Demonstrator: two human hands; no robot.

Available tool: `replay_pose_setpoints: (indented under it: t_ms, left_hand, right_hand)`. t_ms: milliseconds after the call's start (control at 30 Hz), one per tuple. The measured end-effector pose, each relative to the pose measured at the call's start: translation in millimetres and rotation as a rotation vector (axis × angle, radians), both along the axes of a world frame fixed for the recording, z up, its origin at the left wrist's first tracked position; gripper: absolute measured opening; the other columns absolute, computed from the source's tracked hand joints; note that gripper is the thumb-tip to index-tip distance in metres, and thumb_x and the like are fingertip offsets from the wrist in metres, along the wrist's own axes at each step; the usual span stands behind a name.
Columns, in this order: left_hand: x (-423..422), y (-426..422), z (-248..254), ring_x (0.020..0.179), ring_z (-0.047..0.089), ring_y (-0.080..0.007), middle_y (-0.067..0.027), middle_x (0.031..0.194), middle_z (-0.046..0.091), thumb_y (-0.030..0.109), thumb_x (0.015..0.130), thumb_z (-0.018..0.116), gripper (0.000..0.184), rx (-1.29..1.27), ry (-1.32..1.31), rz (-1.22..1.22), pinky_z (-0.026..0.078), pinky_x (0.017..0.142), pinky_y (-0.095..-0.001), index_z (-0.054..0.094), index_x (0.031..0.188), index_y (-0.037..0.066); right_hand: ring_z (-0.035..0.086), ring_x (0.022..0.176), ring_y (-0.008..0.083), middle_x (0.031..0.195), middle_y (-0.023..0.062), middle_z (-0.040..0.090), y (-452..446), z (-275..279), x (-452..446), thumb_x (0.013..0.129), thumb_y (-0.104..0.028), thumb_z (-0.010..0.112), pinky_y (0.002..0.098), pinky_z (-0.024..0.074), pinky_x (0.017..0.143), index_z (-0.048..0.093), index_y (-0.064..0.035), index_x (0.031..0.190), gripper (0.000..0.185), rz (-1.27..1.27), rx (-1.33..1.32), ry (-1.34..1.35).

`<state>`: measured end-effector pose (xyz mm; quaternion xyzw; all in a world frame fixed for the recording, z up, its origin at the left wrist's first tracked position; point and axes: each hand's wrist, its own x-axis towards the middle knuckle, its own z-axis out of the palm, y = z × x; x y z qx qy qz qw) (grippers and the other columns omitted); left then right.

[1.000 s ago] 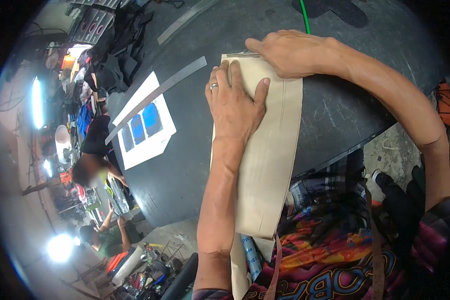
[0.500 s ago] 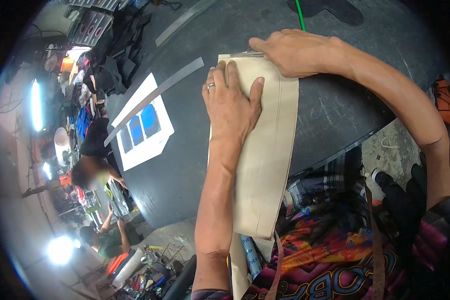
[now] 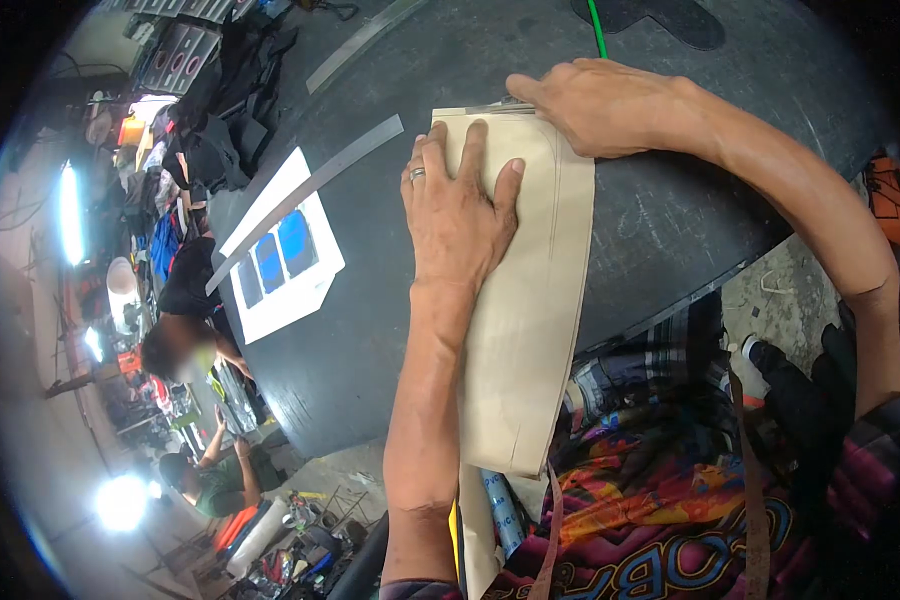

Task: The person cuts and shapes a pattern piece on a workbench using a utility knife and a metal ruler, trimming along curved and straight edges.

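Note:
A long beige sheet (image 3: 525, 330) lies across the dark table, its near end hanging over the edge. My left hand (image 3: 460, 210) presses flat on its upper left part, fingers spread, a ring on one finger. At the sheet's top right corner is my right hand (image 3: 595, 105), its fingers curled and a fingertip over the far edge. A thin metallic strip (image 3: 485, 109) shows along that edge, partly under the right hand; what the fingers grip is hidden.
A long grey strip (image 3: 315, 190) lies over white paper (image 3: 320, 260) with blue and dark patches. Another strip (image 3: 360, 45) is farther back, near a green cord (image 3: 597, 28) and a black cut piece (image 3: 670, 18). Two people (image 3: 210, 485) (image 3: 185, 340) are at the left.
The beige sheet and my left hand have shifted slightly left in view. My right hand has moved a little to the right along the sheet's far edge.

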<state>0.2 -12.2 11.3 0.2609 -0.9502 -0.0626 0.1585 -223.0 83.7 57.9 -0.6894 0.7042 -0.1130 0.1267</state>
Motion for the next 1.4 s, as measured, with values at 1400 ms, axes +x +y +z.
replay_pose_setpoints:
  t_ms: [1400]
  left_hand:
    - [2,3,8,0.149,0.049,-0.0559,-0.0326,0.162,0.049,0.047,0.112,0.06,0.047,-0.014,-0.064,-0.035,0.039,0.125,-0.0582,0.069,0.153,0.025]
  right_hand:
    - [0.08,0.089,0.0413,0.094,0.0256,0.077,36,1,0,0.106,-0.004,0.063,0.0494,0.0641,0.085,0.059,0.0006,0.127,0.022,-0.068,0.031,0.042]
